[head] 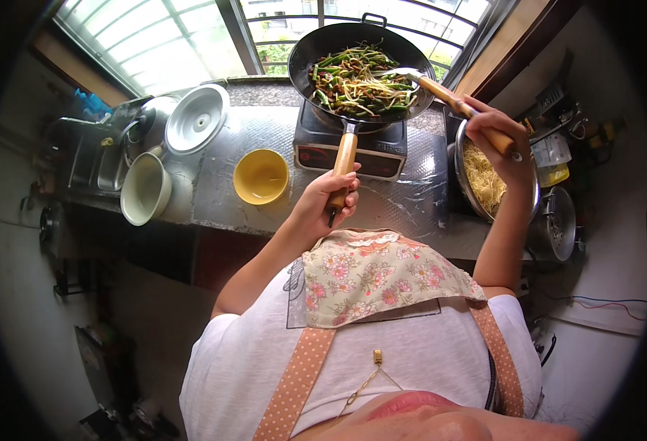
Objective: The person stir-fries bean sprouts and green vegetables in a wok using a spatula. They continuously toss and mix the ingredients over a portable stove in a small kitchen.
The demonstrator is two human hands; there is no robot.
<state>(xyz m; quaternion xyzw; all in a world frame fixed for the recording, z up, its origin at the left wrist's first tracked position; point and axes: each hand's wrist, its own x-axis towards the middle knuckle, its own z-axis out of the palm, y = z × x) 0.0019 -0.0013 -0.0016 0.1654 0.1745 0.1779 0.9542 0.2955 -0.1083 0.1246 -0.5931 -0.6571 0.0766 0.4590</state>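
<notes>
My left hand (331,199) is closed around the wooden handle of a black wok (304,49), which is over a portable stove (351,160). Green vegetable pieces, pale sprout-like strands and brown bits (364,80) lie in the wok. With my right hand (497,135) I grip the wooden handle of a metal spatula (403,71), whose blade touches the food at the wok's right side. Below my right forearm, to the right of the stove, a metal bowl or pot holds pale yellow noodles (480,179).
A yellow bowl (261,176) stands left of the stove on the metal-topped counter (218,193). Further left are a cream bowl (146,189), a round metal lid (197,119) and a sink (86,165). A perforated metal strainer (561,223) is at the far right; windows rise behind.
</notes>
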